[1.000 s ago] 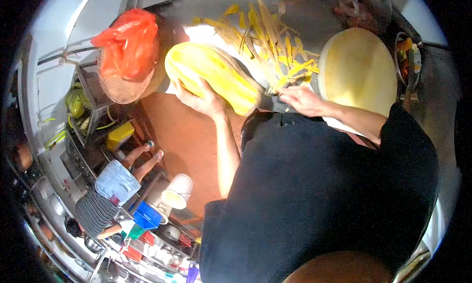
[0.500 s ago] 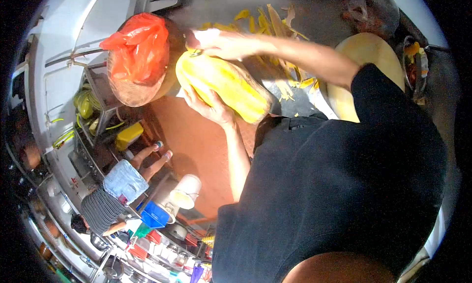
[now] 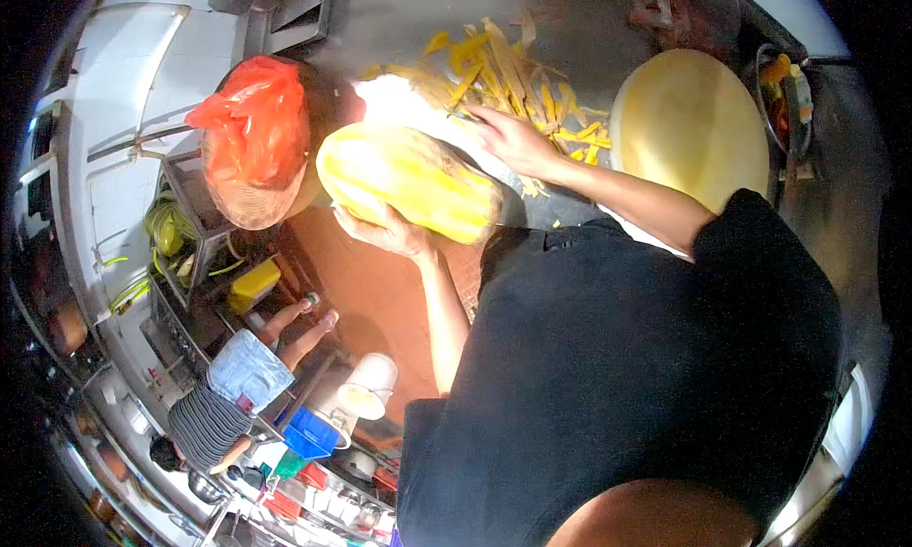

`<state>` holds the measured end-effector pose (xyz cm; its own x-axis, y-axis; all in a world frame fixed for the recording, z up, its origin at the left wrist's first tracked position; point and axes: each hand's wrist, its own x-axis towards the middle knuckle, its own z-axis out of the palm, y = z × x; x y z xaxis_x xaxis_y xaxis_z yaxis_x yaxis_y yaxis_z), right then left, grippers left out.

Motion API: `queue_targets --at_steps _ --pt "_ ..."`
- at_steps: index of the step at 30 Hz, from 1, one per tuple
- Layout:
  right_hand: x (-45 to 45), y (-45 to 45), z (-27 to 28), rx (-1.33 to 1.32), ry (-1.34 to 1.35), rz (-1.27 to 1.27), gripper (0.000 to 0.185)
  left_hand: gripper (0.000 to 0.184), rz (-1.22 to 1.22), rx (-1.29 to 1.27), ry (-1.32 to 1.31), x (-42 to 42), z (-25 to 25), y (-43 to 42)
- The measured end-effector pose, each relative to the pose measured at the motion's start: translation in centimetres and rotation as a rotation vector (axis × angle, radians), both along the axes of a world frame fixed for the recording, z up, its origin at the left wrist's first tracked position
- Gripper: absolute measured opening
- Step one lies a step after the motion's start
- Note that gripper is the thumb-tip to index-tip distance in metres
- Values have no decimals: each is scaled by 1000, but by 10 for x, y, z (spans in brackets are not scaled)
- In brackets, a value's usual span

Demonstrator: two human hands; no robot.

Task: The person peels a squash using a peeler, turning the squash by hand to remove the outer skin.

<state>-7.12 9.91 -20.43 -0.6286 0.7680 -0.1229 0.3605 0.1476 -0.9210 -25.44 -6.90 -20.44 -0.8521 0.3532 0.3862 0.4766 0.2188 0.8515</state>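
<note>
A large peeled yellow gourd (image 3: 418, 181) lies aslant at the counter's near edge, with some darker skin left along its far side. My left hand (image 3: 385, 233) supports it from the near side, fingers spread against its surface. Just beyond the gourd, my right hand (image 3: 513, 140) is closed round a small dark tool, whose tip points left; its details are too small to tell. Yellow and tan peel strips (image 3: 513, 72) lie heaped beyond and beside that hand. To the right rests a wide pale-yellow round piece (image 3: 689, 134).
A red plastic bag (image 3: 255, 124) sits on a round wooden block at the left. A bowl of colourful items (image 3: 787, 100) stands far right. Lower left, a person in a striped top (image 3: 209, 423) is near white buckets (image 3: 369, 385) and a blue bin (image 3: 311, 433).
My right hand went to the gourd's far left end, then came back right and off it, over the peels. My left hand stayed on the gourd. The view shifted slightly.
</note>
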Motion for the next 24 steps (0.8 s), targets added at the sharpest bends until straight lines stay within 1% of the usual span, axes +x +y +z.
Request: queue_targets --at_steps 1,3,4,5,7,8,9,11,12,13,14,15,16,17,19,22,24 --pt "-32 1 -16 -62 4 -32 43 84 -9 90 -137 2 1 -6" --pt "-83 -2 -40 -301 -27 -29 45 87 -18 290 -396 15 9 -6" --pt "-97 -8 -36 -161 -61 -36 46 90 -104 410 -509 19 26 -2" --pt "-106 -21 -59 -96 108 -117 46 85 -68 375 -402 20 18 -2" --pt "-95 -11 -27 -163 31 -137 46 74 0 298 -211 20 -12 3" --pt "-89 1 -9 -259 -72 -97 44 72 15 380 -306 23 -17 7" --pt "-87 5 -6 -184 32 -147 42 69 14 387 -370 33 5 20" --pt "-80 14 -12 121 122 -194 40 65 5 265 -348 35 13 25" --pt "-75 25 -12 181 80 -82 42 64 -4 196 -331 35 22 29" --pt "-70 37 -9 239 37 28 45 64 -14 126 -312 37 53 39" --pt "-66 45 -4 290 -8 142 47 63 -20 50 -295 39 67 44" --pt "-69 49 15 323 -88 231 46 66 -23 -197 -27 42 49 42" --pt "-86 59 47 356 -156 321 44 67 14 -239 67 45 41 41" --pt "-109 72 72 405 -216 403 43 68 50 -268 171 45 35 45" --pt "-159 87 87 537 -92 619 37 68 46 -241 195 40 29 50" --pt "-205 97 103 513 -172 937 35 68 38 -251 215 40 25 45" --pt "-180 95 103 454 -162 849 36 67 35 -248 204 44 22 45"
